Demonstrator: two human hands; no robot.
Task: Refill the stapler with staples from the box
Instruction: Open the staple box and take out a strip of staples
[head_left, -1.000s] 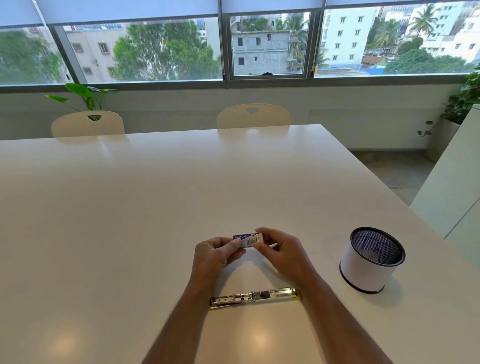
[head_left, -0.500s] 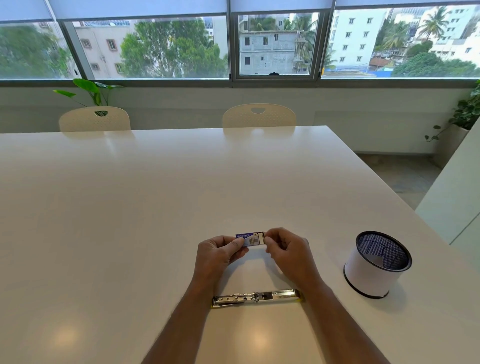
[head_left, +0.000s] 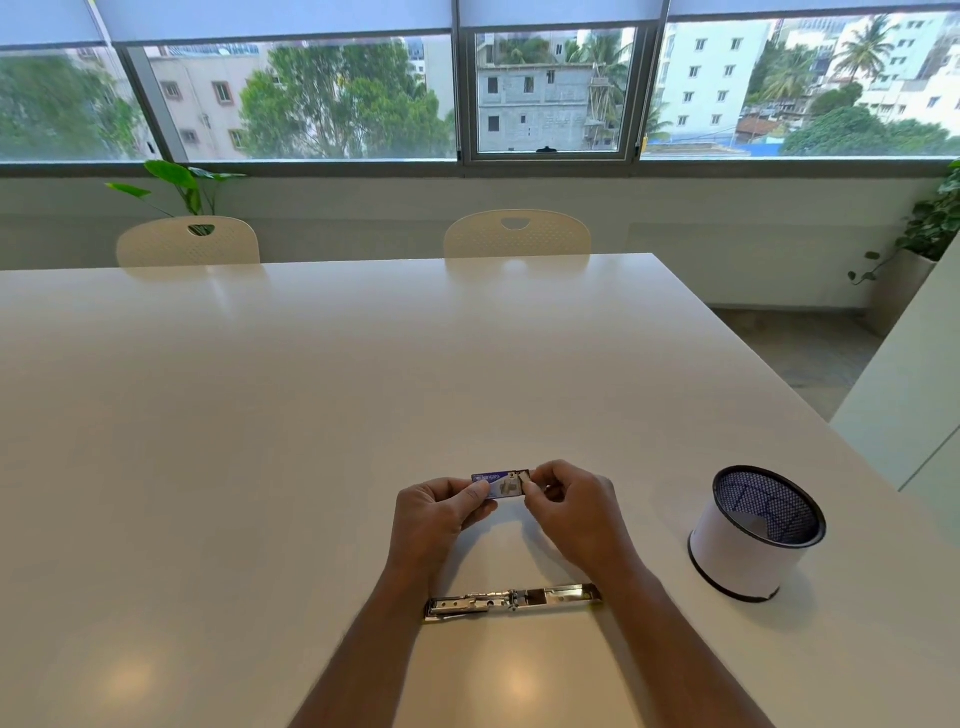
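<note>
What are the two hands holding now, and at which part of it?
Both hold the small staple box: the left hand grips its left end, and the right hand pinches its right end.

The stapler lies opened flat on the desk, nearest the person. Beyond it, both hands hold the staple box above the desk. A mesh cup stands to the right. Two chairs sit behind the far edge.
</note>
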